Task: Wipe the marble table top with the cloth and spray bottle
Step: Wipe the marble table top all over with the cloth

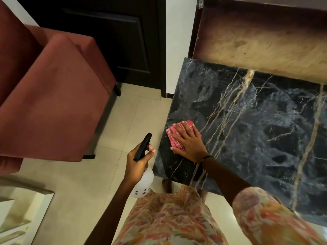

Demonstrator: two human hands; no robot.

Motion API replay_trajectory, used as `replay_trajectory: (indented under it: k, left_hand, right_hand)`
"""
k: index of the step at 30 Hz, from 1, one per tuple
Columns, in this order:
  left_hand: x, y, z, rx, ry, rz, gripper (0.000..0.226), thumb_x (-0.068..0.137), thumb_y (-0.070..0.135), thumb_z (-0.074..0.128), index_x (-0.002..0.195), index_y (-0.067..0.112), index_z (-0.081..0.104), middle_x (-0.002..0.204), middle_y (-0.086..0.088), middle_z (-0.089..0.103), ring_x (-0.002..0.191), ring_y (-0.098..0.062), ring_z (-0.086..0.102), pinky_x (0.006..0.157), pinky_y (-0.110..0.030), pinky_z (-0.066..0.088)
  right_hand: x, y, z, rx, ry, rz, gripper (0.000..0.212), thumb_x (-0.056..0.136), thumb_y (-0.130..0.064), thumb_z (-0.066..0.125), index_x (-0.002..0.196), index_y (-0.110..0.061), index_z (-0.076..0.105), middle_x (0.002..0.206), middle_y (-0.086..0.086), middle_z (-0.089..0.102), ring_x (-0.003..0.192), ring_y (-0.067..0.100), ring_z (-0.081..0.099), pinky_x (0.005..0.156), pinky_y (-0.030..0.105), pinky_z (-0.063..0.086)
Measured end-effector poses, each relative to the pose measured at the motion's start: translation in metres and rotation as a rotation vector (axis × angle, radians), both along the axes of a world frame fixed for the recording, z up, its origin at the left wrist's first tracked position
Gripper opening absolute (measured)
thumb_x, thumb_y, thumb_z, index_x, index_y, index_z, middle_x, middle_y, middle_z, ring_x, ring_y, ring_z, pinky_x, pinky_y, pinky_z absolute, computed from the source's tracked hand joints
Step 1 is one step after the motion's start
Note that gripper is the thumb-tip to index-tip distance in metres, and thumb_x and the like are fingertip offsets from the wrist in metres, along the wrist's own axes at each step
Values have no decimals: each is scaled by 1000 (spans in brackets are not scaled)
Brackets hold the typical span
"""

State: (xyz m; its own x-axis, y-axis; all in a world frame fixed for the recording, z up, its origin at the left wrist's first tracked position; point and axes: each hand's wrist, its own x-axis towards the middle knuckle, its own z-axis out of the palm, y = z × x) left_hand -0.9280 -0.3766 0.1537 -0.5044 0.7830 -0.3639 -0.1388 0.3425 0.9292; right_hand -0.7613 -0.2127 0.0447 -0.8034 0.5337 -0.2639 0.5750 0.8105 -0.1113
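Our right hand (187,142) presses flat, fingers straight, on the pink cloth (178,133) at the marble surface (256,124)'s near-left corner; our left hand (137,161) grips the spray bottle (144,179) just beside that corner. We judge most of the surface unwiped.

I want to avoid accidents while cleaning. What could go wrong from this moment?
1. The right hand presses the folded red cloth close to the marble table top's left edge; a stroke outward might push it off onto the tiled floor.
2. The left hand holds the spray bottle over the floor; drips could make tiles slippery.
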Motion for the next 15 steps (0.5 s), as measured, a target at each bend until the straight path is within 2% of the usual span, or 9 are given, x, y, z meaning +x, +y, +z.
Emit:
replay_trajectory:
  k: [3, 5, 8, 10, 12, 15]
  left_hand:
    - [3, 4, -1, 2, 11, -21, 28, 85, 3, 63, 87, 31, 63, 68, 3, 59, 35, -9, 34, 39, -22, 31]
    - [4, 9, -2, -4, 4, -36, 27, 85, 3, 63, 87, 30, 62, 70, -6, 54, 34, -9, 33, 38, -22, 31]
    - [6, 20, -6, -15, -53, -32, 12, 85, 2, 64, 85, 14, 64, 67, -3, 54, 34, -10, 33, 39, -23, 29]
    - [7, 28, -7, -28, -58, -45, 7, 85, 4, 64, 87, 10, 63, 72, -7, 55, 35, -8, 33, 39, -24, 29]
    - [9, 35, -7, -25, -52, -55, 5, 85, 5, 64, 89, 8, 63, 78, -14, 53, 35, -7, 33, 39, -23, 29]
    - [12, 43, -6, -15, -53, -40, 8, 86, 5, 63, 93, 2, 62, 79, -17, 51, 35, -7, 33, 38, -22, 29]
  right_hand:
    - [-28, -6, -1, -5, 13, 52, 71, 91, -72, 13, 147, -33, 32, 156, 7, 29, 145, 36, 16, 114, 62, 9]
    - [-23, -24, -3, -4, 38, 132, 69, 91, -71, 16, 147, -34, 30, 156, 7, 30, 145, 36, 18, 114, 63, 11]
    - [18, -49, -9, -14, 88, 251, 65, 91, -70, 26, 148, -37, 26, 155, 5, 31, 145, 34, 17, 115, 62, 11]
    - [51, -49, -11, 12, 91, 301, 67, 91, -71, 29, 150, -39, 21, 155, 3, 31, 145, 34, 17, 114, 60, 11]
    - [73, -34, -10, 33, 83, 299, 68, 90, -71, 31, 150, -40, 21, 155, 3, 30, 145, 35, 18, 114, 59, 12]
    - [74, -1, -7, 26, 54, 214, 70, 89, -71, 32, 150, -37, 25, 155, 4, 29, 145, 35, 19, 113, 59, 18]
